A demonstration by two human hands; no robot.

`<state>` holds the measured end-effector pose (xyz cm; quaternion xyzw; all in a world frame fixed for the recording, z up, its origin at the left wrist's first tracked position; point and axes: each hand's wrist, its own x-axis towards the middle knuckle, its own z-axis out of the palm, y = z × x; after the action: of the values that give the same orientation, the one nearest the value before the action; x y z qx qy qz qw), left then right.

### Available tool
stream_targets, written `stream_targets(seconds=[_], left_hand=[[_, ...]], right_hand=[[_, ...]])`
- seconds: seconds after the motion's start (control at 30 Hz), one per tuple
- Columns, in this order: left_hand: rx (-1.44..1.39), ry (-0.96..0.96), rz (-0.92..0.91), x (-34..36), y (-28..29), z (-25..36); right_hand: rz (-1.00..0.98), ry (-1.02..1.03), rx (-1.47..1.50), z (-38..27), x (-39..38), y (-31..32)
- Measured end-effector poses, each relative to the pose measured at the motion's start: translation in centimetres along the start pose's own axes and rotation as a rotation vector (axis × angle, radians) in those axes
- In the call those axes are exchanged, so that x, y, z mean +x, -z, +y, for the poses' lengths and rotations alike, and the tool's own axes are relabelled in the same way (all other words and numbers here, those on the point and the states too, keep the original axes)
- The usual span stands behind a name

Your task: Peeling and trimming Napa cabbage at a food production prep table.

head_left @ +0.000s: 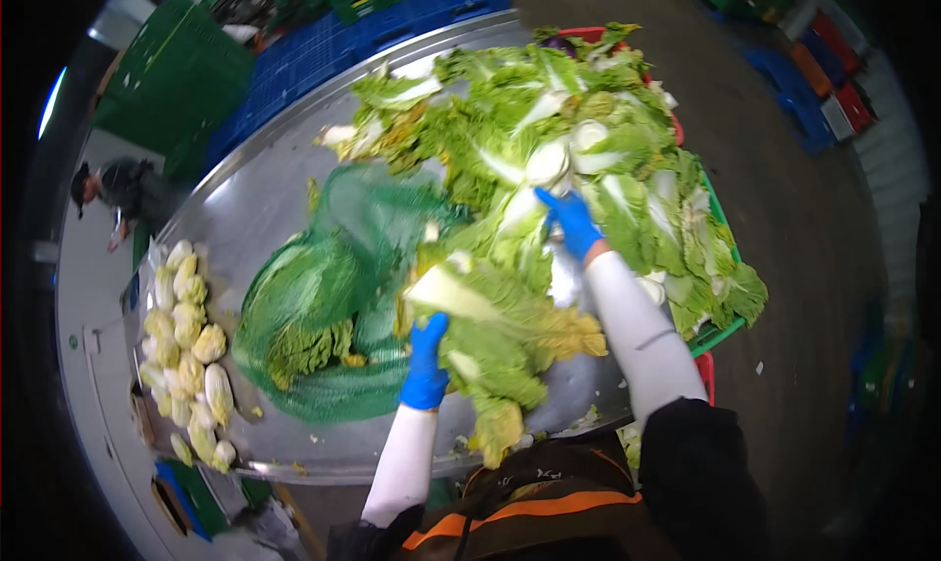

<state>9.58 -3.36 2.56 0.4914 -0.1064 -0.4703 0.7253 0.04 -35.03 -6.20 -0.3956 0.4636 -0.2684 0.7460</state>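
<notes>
My left hand [424, 365], in a blue glove, closes on the edge of a clump of Chinese cabbage leaves [470, 311]. The clump has a thick white rib and yellowed, ragged tips, and hangs over the near part of the metal table. My right hand [573, 226], also blue-gloved, is further off and to the right, by the heaped outer leaves [627, 198]. Its fingers are curled, and what they hold is hidden. Just beyond it shows a pale cut cabbage base [547, 163]. Left of the clump, a green mesh bag [338, 208] lies around a whole cabbage [306, 292].
Trimmed pale cabbage hearts [191, 345] are piled at the left end of the metal table [240, 203]. A green crate [723, 336] and a red crate [676, 128] stand along the right edge under leaves. Another person [123, 189] is at far left, near stacked green crates [176, 71].
</notes>
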Motion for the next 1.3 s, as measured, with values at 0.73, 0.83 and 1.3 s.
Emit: stream_targets(seconds=[0.73, 0.83, 1.3], left_hand=[[0.501, -0.125, 0.088, 0.8, -0.1, -6.3], [0.442, -0.044, 0.123, 0.5, 1.0, -4.7], [1.635, -0.422, -0.333, -3.4, 5.9, 2.5]], right_hand=[[-0.094, 0.468, -0.323, 7.9, -23.9, 1.0], [-0.102, 0.557, -0.352, 9.6, -22.5, 1.2], [-0.089, 0.49, -1.108, 14.3, -23.9, 4.2]])
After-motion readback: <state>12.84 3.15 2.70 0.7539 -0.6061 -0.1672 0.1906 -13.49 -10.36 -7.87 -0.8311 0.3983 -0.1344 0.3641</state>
